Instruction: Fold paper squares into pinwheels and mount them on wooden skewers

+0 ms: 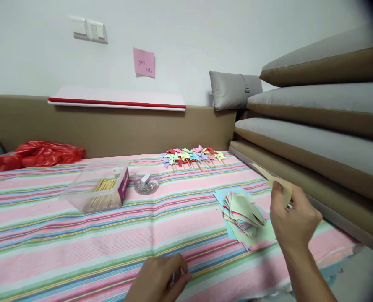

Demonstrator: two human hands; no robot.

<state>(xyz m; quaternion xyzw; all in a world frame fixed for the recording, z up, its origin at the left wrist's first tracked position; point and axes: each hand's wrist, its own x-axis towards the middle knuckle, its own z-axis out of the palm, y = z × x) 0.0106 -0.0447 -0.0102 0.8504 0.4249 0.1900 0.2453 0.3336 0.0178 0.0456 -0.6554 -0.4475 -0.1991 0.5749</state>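
Note:
My right hand (296, 216) is raised at the right, with thumb and fingers closed on a pale yellow piece of paper (262, 171). The paper is bent, and one long corner sticks out to the left. Below and left of this hand lies a loose stack of coloured cut papers (241, 209), resting on larger pastel sheets (264, 241). Low in the middle, over the striped cloth, my left hand (161, 279) is half curled. Its thumb and index fingertips look slightly apart, and nothing shows between them.
A clear plastic box (79, 191) holds wooden sticks (106, 184). Beside it stands a round clear dish (146, 188) of small metal pins with a white block. Finished paper pinwheels (192, 157) lie at the back. A red plastic bag (44, 153) is far left; stacked cushions (324, 130) border the right.

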